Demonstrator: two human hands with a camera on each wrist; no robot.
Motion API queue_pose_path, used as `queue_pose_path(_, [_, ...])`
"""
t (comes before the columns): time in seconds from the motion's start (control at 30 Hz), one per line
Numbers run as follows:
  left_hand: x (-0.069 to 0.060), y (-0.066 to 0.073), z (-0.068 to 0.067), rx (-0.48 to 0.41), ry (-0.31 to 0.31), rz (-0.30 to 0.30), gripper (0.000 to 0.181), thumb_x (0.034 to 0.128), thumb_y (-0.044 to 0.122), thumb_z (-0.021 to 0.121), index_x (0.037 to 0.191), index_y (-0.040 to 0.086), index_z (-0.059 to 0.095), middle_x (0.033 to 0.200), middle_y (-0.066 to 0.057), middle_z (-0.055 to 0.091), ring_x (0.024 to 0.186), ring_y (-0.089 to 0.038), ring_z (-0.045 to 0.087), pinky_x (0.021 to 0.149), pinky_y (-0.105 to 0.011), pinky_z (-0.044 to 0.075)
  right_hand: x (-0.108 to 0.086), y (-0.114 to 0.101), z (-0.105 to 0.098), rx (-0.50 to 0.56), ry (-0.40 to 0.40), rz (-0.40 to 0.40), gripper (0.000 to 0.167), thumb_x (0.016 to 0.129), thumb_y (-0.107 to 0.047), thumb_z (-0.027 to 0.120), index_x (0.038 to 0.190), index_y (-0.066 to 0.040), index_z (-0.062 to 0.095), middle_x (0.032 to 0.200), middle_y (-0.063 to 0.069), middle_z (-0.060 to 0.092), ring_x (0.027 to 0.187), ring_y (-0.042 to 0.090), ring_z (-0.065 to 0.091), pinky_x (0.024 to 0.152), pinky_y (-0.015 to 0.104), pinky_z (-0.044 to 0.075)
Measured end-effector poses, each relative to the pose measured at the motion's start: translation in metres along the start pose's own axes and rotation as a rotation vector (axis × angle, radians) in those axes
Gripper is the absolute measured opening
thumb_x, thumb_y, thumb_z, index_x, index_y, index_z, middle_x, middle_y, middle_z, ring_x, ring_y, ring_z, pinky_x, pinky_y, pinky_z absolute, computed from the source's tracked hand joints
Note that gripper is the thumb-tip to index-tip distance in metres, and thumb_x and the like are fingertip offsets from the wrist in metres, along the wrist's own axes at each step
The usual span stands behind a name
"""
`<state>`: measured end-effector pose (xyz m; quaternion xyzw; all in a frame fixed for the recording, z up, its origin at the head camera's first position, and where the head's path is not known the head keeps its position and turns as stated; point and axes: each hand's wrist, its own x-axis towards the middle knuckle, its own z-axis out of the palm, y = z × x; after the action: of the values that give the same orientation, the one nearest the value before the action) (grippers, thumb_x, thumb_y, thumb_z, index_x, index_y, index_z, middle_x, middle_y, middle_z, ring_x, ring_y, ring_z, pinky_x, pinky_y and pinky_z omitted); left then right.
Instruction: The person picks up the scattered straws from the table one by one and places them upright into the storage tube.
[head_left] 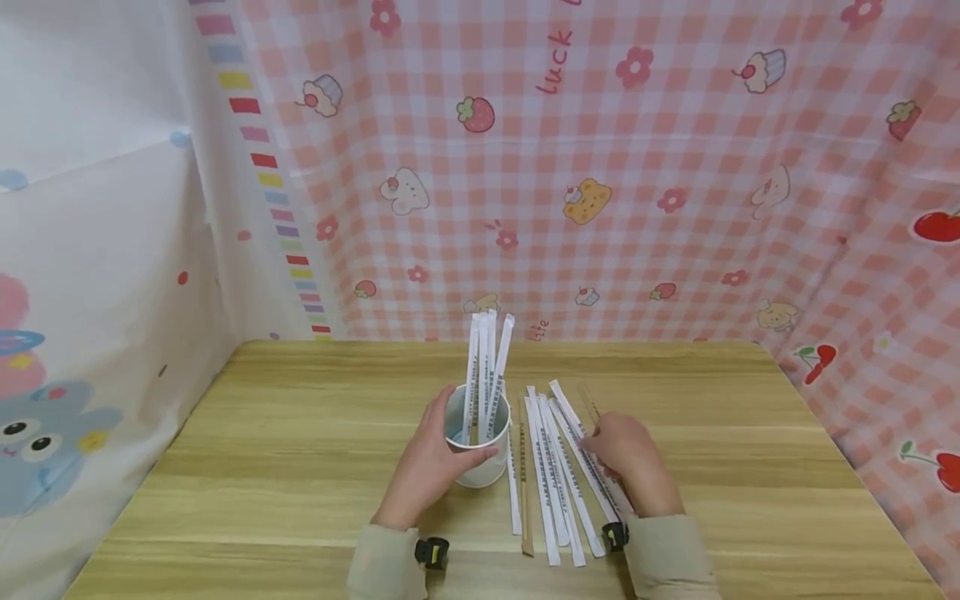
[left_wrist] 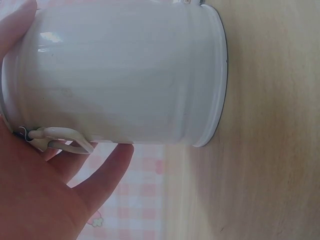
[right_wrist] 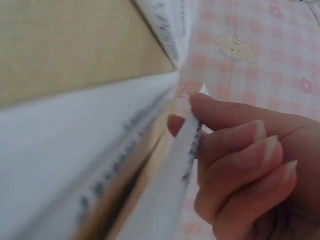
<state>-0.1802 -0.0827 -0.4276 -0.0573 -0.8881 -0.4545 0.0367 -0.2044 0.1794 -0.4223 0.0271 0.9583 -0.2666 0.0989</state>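
Straws [head_left: 487, 354] in cup [head_left: 483, 477], more straws [head_left: 549, 475] to right

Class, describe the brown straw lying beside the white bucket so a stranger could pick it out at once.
On the wooden table, find the white bucket gripped by the person's left hand. Beside it, towards the right hand, lies a row of wrapped straws. The brown straw is second from the bucket, its colour standing out between white ones.

Person's left sleeve [head_left: 386, 562] beige, right sleeve [head_left: 670, 557] matching, black left wrist unit [head_left: 432, 552] with yellow marking, black right wrist unit [head_left: 615, 537], right-hand fingernails [right_wrist: 270, 146] long.
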Motion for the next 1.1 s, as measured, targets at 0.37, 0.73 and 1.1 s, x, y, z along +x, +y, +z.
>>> queue_pose_path(0.37, [0.002, 0.001, 0.000, -0.006, -0.003, 0.007, 0.101, 0.0583, 0.061, 0.071, 0.140, 0.025, 0.023, 0.135, 0.001, 0.035, 0.115, -0.025, 0.043, 0.090, -0.048, 0.038, -0.008, -0.018, -0.024, 0.028, 0.224, -0.171, 0.027, 0.088, -0.035, 0.054, 0.086, -0.010, 0.062, 0.065, 0.001, 0.053, 0.056, 0.016, 0.045, 0.048, 0.028, 0.037])
queue_pose_path(0.73, [0.001, 0.000, 0.000, -0.005, -0.003, 0.010, 0.101, 0.0569, 0.063, 0.071, 0.139, 0.029, 0.022, 0.134, 0.003, 0.035, 0.115, -0.025, 0.043, 0.090, -0.048, 0.038, -0.040, -0.058, -0.033, 0.277, 0.689, -0.680, 0.013, 0.089, -0.024, 0.055, 0.082, -0.013, 0.058, 0.058, -0.010, 0.048, 0.047, 0.006, 0.042, 0.041, 0.019, 0.035])
queue_pose_path(1.1, [0.000, -0.001, 0.000, -0.023, -0.004, 0.023, 0.098, 0.0594, 0.058, 0.072, 0.138, 0.028, 0.023, 0.133, 0.004, 0.035, 0.115, -0.023, 0.043, 0.092, -0.047, 0.036, -0.041, -0.078, -0.016, 0.312, 0.674, -0.824, 0.009, 0.089, -0.018, 0.056, 0.089, -0.011, 0.061, 0.071, -0.007, 0.062, 0.060, 0.005, 0.056, 0.049, 0.013, 0.044])
